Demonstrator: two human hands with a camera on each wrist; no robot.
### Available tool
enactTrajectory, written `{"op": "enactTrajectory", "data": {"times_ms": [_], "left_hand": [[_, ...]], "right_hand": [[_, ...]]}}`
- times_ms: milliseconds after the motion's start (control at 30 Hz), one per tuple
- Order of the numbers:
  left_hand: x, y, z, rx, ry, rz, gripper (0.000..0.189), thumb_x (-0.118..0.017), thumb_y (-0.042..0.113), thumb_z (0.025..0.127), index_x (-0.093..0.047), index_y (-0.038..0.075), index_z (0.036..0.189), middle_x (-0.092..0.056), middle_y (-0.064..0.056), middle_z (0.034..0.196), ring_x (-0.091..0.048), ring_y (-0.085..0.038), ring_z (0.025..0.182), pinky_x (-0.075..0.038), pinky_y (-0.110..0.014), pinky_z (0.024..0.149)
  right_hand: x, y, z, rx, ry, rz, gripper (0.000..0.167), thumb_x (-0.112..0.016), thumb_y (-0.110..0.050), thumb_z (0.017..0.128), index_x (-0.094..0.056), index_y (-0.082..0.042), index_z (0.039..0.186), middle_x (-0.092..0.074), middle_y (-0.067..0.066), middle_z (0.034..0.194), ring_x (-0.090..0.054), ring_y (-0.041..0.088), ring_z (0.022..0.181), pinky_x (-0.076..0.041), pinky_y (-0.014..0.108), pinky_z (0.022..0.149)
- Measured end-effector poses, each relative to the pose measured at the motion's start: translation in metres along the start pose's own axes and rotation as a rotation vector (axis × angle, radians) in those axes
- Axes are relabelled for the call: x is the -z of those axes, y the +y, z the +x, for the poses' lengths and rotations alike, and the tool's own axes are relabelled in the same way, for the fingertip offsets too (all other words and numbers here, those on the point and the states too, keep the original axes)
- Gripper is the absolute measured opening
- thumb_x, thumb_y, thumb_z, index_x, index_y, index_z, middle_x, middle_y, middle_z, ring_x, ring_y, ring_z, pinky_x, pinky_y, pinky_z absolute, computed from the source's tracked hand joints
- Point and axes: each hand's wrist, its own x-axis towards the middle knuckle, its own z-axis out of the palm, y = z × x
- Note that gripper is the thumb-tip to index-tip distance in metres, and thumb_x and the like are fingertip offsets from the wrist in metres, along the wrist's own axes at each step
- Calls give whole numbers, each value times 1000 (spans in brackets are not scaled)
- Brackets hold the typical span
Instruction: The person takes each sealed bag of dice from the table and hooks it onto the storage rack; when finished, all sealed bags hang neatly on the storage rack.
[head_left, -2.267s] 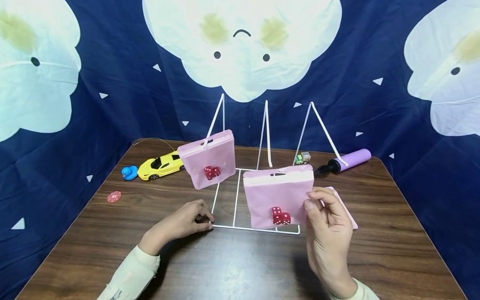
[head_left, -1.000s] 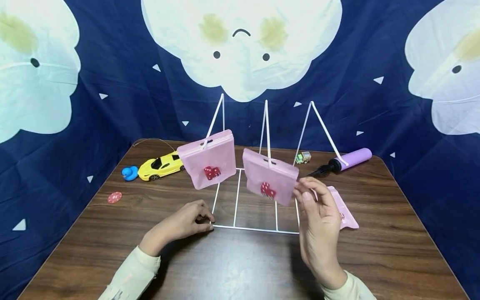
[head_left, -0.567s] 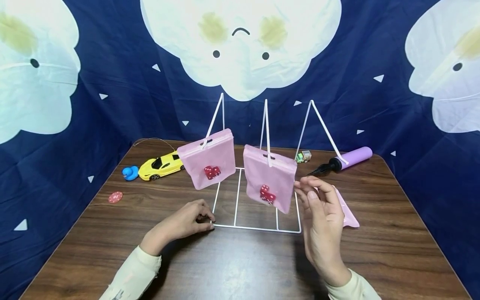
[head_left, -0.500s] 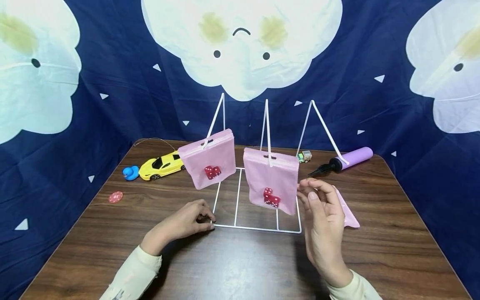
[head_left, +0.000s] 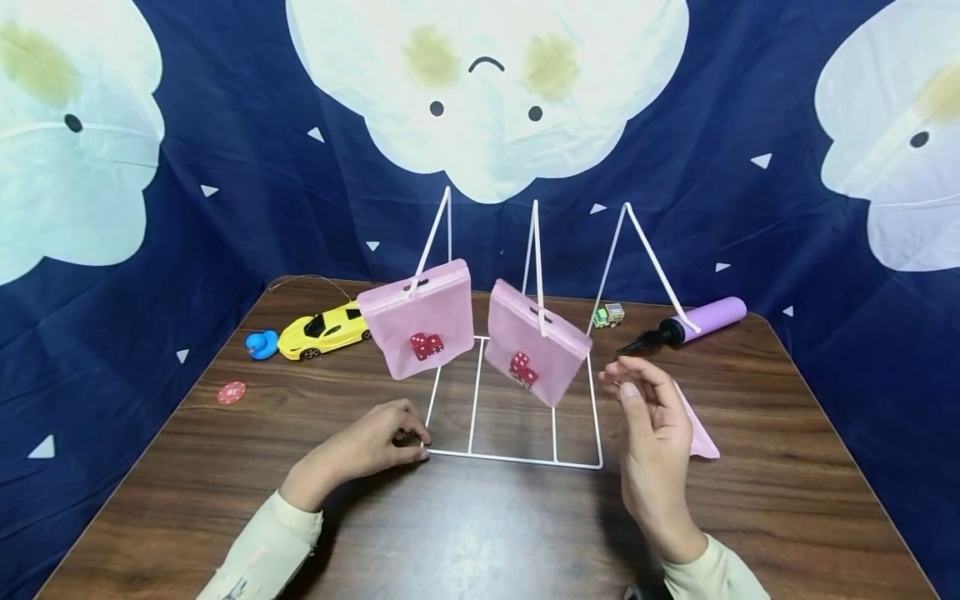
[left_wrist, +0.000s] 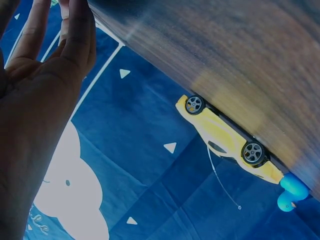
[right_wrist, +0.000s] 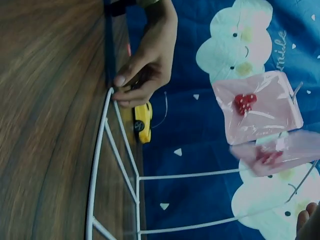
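Observation:
A white wire rack (head_left: 517,458) stands on the table with three raised arms. My left hand (head_left: 367,446) pinches its front-left base corner; in the right wrist view the thumb and fingers of that left hand (right_wrist: 152,62) meet at the corner. A pink zip bag with red dice (head_left: 442,304) hangs by its slot on the left arm. On the middle arm hangs a second pink bag (head_left: 555,354), tilted, also with red dice. My right hand (head_left: 654,442) is just right of it, fingers loosely bent, holding nothing. Behind this hand lies a third pink bag (head_left: 701,432), partly hidden.
A yellow toy car (head_left: 324,332), a blue rubber duck (head_left: 261,345) and a red poker chip (head_left: 231,393) lie at left. At the back right are a small green toy truck (head_left: 608,316) and a purple hand pump (head_left: 712,317), under the rack's bare right arm.
My right hand brought the second pink bag onto the middle arm and let go of it, drawing slightly right. That bag swings and turns on the arm. My left hand stays at the rack's corner.

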Motion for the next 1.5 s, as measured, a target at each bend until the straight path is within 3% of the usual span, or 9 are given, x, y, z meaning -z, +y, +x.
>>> {"op": "enactTrajectory", "data": {"times_ms": [233, 433, 533, 733, 967, 1033, 1233, 1400, 1500], "left_hand": [[-14, -30, 1, 72, -29, 60, 11, -87, 38, 94, -84, 36, 105, -60, 20, 102, -59, -2, 87, -53, -27, 76], [-14, -32, 2, 65, -27, 67, 12, -87, 37, 94, -84, 39, 105, -60, 21, 102, -60, -2, 88, -54, -27, 78], [-11, -24, 1, 53, -10, 55, 11, -87, 34, 94, -84, 36, 105, -60, 20, 101, -58, -2, 86, -53, -25, 77], [9, 11, -1, -13, 8, -5, 12, -83, 29, 98, -85, 19, 105, -62, 9, 100, -55, -6, 84, -50, -27, 71], [26, 46, 0, 21, -30, -12, 12, -84, 21, 96, -85, 12, 104, -62, 5, 98, -55, -7, 84, -51, -28, 73], [23, 41, 0, 12, -23, -16, 12, -84, 21, 96, -84, 12, 104, -62, 5, 98, -56, -8, 84, -51, -28, 73], [-2, -3, 0, -61, 41, 1, 12, -85, 30, 96, -85, 20, 103, -62, 8, 99, -55, -4, 83, -48, -23, 71], [-3, -6, -2, -69, 48, -2, 13, -84, 34, 98, -85, 22, 104, -63, 8, 99, -57, -5, 84, -49, -24, 72], [1, 1, 0, -81, 41, 5, 16, -82, 35, 99, -85, 20, 104, -62, 6, 99, -56, -6, 84, -48, -25, 71]], "right_hand": [[17, 4, 6, -72, -9, -66, 28, -50, 9, 109, -65, 12, 133, -72, 11, 115, -71, 22, 111, -56, 30, 100], [34, 3, 4, -135, -21, -162, 30, -50, 12, 108, -64, 12, 135, -72, 9, 115, -70, 20, 114, -54, 27, 103], [40, 4, 3, -128, -45, -178, 30, -51, 13, 107, -64, 13, 135, -73, 9, 115, -70, 18, 114, -54, 26, 102], [48, 6, 5, -146, -39, -206, 29, -53, 14, 106, -63, 15, 133, -74, 9, 114, -70, 18, 111, -54, 25, 101], [61, 5, 9, -222, -9, -262, 26, -55, 12, 107, -62, 18, 131, -75, 7, 114, -71, 15, 106, -56, 25, 97], [66, 4, 11, -226, -2, -264, 26, -55, 11, 107, -63, 18, 131, -75, 7, 113, -71, 15, 105, -57, 25, 95], [83, 2, 14, -273, 13, -319, 24, -58, 5, 109, -66, 13, 130, -76, 3, 111, -72, 13, 100, -55, 20, 85], [97, 5, 18, -300, 41, -346, 23, -58, 3, 109, -66, 13, 129, -76, 3, 108, -72, 14, 100, -57, 22, 90], [107, 7, 21, -288, 51, -347, 24, -58, 4, 109, -67, 13, 129, -77, 4, 107, -72, 12, 98, -56, 21, 90]]}}
